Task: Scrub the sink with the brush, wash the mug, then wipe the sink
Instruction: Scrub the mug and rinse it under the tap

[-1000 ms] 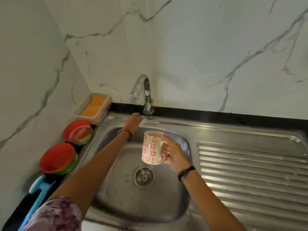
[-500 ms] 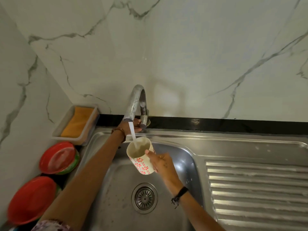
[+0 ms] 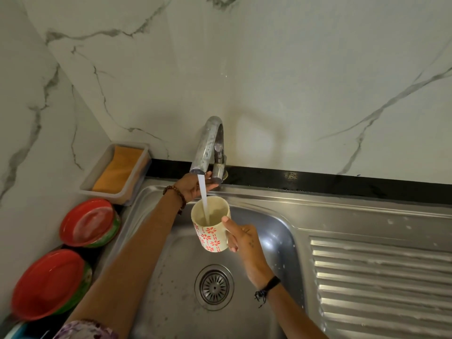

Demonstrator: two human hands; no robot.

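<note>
My right hand (image 3: 241, 238) grips the mug (image 3: 210, 223) at frame centre under running water; left hand (image 3: 193, 185) touches the tap (image 3: 209, 148) base, its grip unclear.

The mug (image 3: 212, 234) is cream with a pattern of red flowers and dashes. The sink (image 3: 274, 206) is plain silver steel, with a ribbed draining board to the right of its basin. Behind the sink runs a black strip (image 3: 318, 181), and above it the wall (image 3: 293, 81) is white marble with grey veins. Left of the sink stand two red bowls (image 3: 88, 222) with green outsides, and a clear tray (image 3: 115, 173) holding an orange sponge (image 3: 119, 168).
</note>
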